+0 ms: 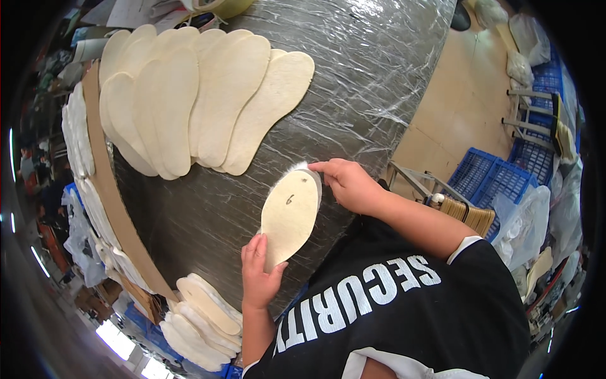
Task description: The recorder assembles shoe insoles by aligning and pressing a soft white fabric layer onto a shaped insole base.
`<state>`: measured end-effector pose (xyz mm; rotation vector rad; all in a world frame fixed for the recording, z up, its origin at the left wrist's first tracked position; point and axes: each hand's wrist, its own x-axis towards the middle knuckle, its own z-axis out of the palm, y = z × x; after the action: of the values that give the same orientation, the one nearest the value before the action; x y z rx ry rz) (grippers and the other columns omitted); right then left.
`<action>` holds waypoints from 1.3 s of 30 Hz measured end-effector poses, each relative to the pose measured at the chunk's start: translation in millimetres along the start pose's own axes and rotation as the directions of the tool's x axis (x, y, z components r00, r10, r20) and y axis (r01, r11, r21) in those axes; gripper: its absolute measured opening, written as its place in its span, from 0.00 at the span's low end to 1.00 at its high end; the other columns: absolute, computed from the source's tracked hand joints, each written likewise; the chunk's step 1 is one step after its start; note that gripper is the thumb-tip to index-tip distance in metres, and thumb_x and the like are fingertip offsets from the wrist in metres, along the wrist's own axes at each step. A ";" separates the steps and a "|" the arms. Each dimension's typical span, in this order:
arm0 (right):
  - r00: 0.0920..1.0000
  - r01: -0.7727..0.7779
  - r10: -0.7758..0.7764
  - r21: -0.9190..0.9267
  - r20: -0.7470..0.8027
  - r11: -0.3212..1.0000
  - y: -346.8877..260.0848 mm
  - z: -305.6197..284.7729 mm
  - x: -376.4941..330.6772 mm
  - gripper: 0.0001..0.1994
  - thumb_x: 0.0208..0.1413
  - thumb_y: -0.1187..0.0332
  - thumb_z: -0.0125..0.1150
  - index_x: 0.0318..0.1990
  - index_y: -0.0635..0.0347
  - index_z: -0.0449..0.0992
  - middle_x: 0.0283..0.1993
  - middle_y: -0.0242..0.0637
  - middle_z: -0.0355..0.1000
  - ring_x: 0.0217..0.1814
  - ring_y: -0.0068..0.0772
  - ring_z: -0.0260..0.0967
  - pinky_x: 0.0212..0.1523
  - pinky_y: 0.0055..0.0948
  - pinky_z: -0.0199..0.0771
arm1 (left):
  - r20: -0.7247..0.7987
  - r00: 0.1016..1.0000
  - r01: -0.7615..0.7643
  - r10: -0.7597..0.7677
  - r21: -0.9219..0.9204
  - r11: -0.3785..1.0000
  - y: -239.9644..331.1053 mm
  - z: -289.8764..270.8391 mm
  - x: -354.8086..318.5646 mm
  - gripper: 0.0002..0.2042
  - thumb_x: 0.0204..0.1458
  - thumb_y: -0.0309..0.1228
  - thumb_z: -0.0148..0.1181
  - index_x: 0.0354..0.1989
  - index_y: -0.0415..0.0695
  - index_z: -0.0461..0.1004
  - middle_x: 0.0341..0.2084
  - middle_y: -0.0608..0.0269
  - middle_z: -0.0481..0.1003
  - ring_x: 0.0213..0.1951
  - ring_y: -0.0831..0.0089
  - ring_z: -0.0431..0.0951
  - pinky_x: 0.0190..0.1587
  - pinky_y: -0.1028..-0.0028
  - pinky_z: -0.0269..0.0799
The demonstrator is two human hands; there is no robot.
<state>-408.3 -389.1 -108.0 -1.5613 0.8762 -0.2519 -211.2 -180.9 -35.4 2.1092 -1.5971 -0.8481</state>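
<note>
Cream, foot-shaped insole [289, 218] with white fluffy edging held over dark, film-covered counter [360, 95]. Left hand [260, 278] grips near end; right hand [349, 184] touches far end, pinch unclear. Overlapping flat cream insoles [218, 95] lie beyond, leftward.

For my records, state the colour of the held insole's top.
The insole is cream on top, shown best in the head view.

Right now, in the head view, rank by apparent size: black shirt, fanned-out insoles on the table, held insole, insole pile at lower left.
1. Black shirt
2. Fanned-out insoles
3. Held insole and lower-left insole pile: too close to rank.
</note>
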 end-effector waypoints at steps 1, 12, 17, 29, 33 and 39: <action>1.000 -0.006 0.007 0.008 -0.008 1.000 3.0 1.7 -0.1 0.16 0.56 0.79 0.46 0.51 0.63 0.74 0.42 0.55 0.71 0.45 0.55 0.69 0.49 0.41 0.69 | 0.016 1.000 0.007 -0.007 0.013 1.000 0.4 0.3 1.1 0.35 0.36 0.27 0.69 0.58 0.37 0.65 0.55 0.50 0.66 0.51 0.52 0.67 0.54 0.60 0.65; 0.994 0.091 -0.089 0.021 -0.071 0.996 9.6 7.4 0.6 0.20 0.50 0.83 0.47 0.52 0.62 0.73 0.29 0.42 0.68 0.34 0.42 0.67 0.40 0.35 0.69 | 0.050 0.999 -0.001 -0.001 0.033 0.999 -1.0 2.4 5.5 0.35 0.35 0.26 0.69 0.58 0.38 0.66 0.55 0.50 0.65 0.51 0.52 0.66 0.55 0.60 0.63; 0.994 0.092 -0.091 0.017 -0.063 0.996 10.0 7.1 0.2 0.20 0.50 0.83 0.47 0.52 0.62 0.73 0.29 0.42 0.68 0.33 0.42 0.67 0.40 0.36 0.69 | 0.051 0.999 -0.004 0.002 0.048 0.999 -0.5 1.6 6.2 0.35 0.35 0.25 0.69 0.58 0.38 0.66 0.55 0.50 0.66 0.51 0.52 0.66 0.55 0.60 0.63; 0.995 0.085 -0.084 0.011 -0.058 0.996 9.8 6.4 -0.5 0.21 0.50 0.83 0.47 0.52 0.61 0.73 0.31 0.44 0.68 0.35 0.44 0.67 0.41 0.35 0.69 | 0.058 0.998 -0.033 0.028 0.084 0.996 0.8 2.0 11.1 0.35 0.35 0.26 0.69 0.58 0.37 0.65 0.54 0.49 0.66 0.49 0.51 0.67 0.54 0.60 0.64; 0.996 0.072 -0.071 0.022 -0.044 0.997 9.7 6.6 0.1 0.21 0.50 0.83 0.47 0.52 0.61 0.73 0.32 0.45 0.68 0.35 0.44 0.68 0.41 0.35 0.69 | 0.075 0.997 -0.023 0.014 0.114 0.993 1.1 1.2 13.4 0.35 0.35 0.26 0.69 0.58 0.36 0.65 0.54 0.49 0.66 0.50 0.51 0.67 0.54 0.60 0.64; 0.999 0.030 -0.030 -0.007 -0.021 1.000 3.3 2.5 -0.9 0.17 0.53 0.80 0.47 0.50 0.63 0.75 0.38 0.54 0.71 0.41 0.55 0.70 0.45 0.40 0.70 | 0.080 0.997 -0.018 0.008 0.132 0.991 0.4 0.8 13.9 0.34 0.36 0.25 0.69 0.57 0.36 0.66 0.54 0.49 0.66 0.50 0.50 0.67 0.54 0.60 0.64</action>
<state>-408.6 -386.4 -111.3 -1.5814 0.8707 -0.2876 -209.5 -194.2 -39.1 2.1774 -1.7512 -0.8526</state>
